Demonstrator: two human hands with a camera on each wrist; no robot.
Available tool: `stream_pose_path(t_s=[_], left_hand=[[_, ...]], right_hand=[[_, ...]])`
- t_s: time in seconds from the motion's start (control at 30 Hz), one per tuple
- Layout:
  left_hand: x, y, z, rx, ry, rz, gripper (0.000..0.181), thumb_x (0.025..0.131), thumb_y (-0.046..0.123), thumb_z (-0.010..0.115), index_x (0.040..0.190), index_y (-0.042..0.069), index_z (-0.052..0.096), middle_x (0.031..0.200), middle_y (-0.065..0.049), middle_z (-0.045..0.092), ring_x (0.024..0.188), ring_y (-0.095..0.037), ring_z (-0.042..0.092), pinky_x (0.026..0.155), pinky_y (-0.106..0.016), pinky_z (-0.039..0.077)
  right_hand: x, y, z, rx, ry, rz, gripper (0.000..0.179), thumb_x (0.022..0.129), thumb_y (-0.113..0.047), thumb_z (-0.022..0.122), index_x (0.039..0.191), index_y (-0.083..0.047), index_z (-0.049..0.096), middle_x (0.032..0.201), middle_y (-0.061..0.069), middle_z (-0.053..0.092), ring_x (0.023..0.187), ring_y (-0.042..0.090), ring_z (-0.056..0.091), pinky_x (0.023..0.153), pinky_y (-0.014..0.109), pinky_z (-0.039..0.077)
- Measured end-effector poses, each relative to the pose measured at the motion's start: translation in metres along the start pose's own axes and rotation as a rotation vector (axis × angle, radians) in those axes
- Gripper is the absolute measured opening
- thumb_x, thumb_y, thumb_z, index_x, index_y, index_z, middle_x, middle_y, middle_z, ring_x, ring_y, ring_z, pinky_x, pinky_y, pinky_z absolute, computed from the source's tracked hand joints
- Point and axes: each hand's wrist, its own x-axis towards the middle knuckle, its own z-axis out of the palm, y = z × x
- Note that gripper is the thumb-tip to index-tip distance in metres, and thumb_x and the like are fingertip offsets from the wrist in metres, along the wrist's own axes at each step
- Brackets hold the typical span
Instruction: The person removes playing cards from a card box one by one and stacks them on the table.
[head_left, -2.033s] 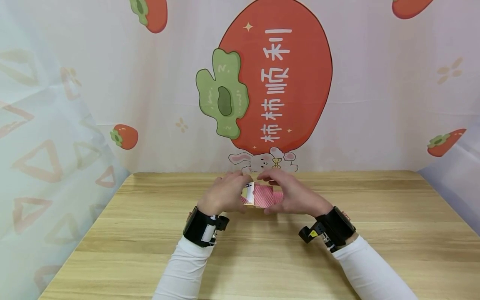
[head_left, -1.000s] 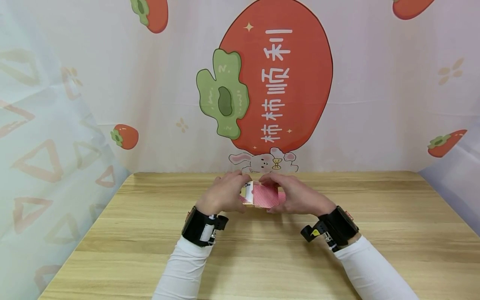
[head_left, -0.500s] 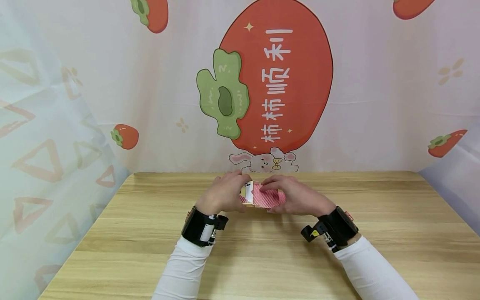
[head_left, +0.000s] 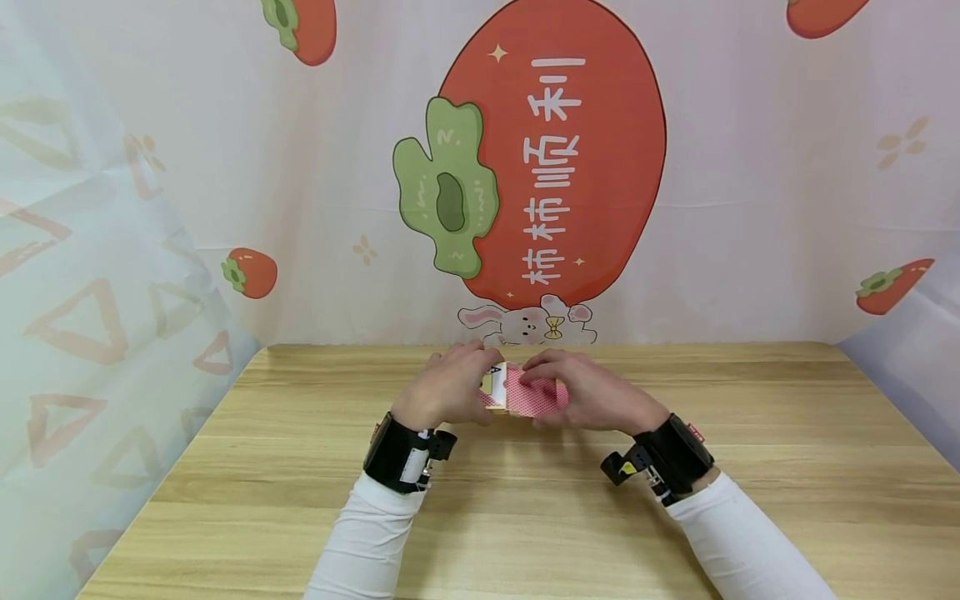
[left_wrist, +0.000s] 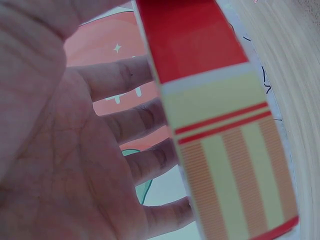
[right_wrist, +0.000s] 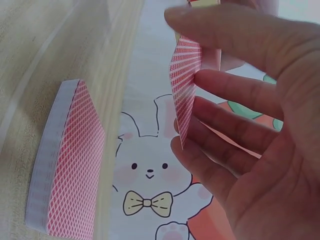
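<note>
My left hand [head_left: 444, 385] grips a playing-card box [left_wrist: 222, 120], striped in orange and cream below a red panel, with the thumb on one side and the fingers along the far edge. Its white end with a letter A shows in the head view. Against the box's right side, my right hand [head_left: 600, 392] holds playing cards [right_wrist: 185, 90] with red-patterned backs between thumb and fingers. In the right wrist view these cards look bent and stand on edge. Their far ends, towards the box, are partly hidden by the thumb.
A thick deck of cards [right_wrist: 75, 165] with the same red backs lies on the wooden table [head_left: 525, 517], below the right hand. A printed cloth backdrop [head_left: 750, 208] hangs right behind the table's back edge.
My right hand has shifted slightly right, showing more of the card backs. Its index finger has curled down onto them. The left hand and the box have stayed almost still.
</note>
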Motion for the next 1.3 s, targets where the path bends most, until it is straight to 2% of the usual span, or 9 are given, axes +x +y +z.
stream_pose_path(t_s=[0.23,0.53,0.8,1.07,1.3], left_hand=[[0.001,-0.001,-0.001,-0.008,0.01,0.003,0.071,0.055,0.03,0.081,0.12,0.019,0.055,0.103,0.004,0.05,0.092,-0.016,0.049,0.076,-0.041,0.039],[0.001,-0.007,-0.002,-0.02,0.011,-0.002,0.069,0.055,0.029,0.08,0.118,0.019,0.056,0.103,0.006,0.05,0.091,-0.014,0.048,0.073,-0.037,0.038],[0.0,-0.011,-0.004,-0.042,0.008,0.0,0.067,0.054,0.027,0.08,0.117,0.017,0.056,0.104,0.002,0.053,0.087,-0.015,0.048,0.071,-0.035,0.039],[0.0,-0.017,-0.002,-0.066,-0.005,-0.002,0.063,0.054,0.022,0.078,0.112,0.015,0.057,0.1,0.002,0.053,0.084,-0.014,0.047,0.066,-0.031,0.039],[-0.001,-0.019,-0.002,-0.051,-0.007,-0.029,0.066,0.054,0.024,0.077,0.116,0.016,0.056,0.099,0.004,0.051,0.084,-0.014,0.046,0.067,-0.032,0.039]], right_hand=[[0.0,0.002,-0.003,0.019,0.018,-0.003,0.046,0.069,-0.035,0.077,0.11,-0.019,0.065,0.119,-0.006,0.052,0.111,0.013,0.044,0.083,0.029,0.043],[-0.002,0.009,-0.008,0.003,0.0,-0.005,0.054,0.068,-0.056,0.071,0.109,-0.022,0.066,0.118,-0.008,0.052,0.111,0.012,0.045,0.087,0.033,0.041],[-0.005,0.012,-0.013,0.042,-0.035,0.035,0.044,0.069,-0.027,0.076,0.111,-0.018,0.065,0.118,-0.007,0.052,0.11,0.015,0.046,0.087,0.037,0.042],[-0.01,0.017,-0.019,0.054,-0.021,0.082,0.044,0.071,-0.026,0.075,0.112,-0.017,0.065,0.121,-0.003,0.052,0.113,0.019,0.046,0.087,0.038,0.043],[-0.015,0.032,-0.026,0.038,0.019,0.145,0.046,0.07,-0.025,0.077,0.113,-0.014,0.064,0.121,0.0,0.053,0.111,0.021,0.047,0.087,0.038,0.042]])
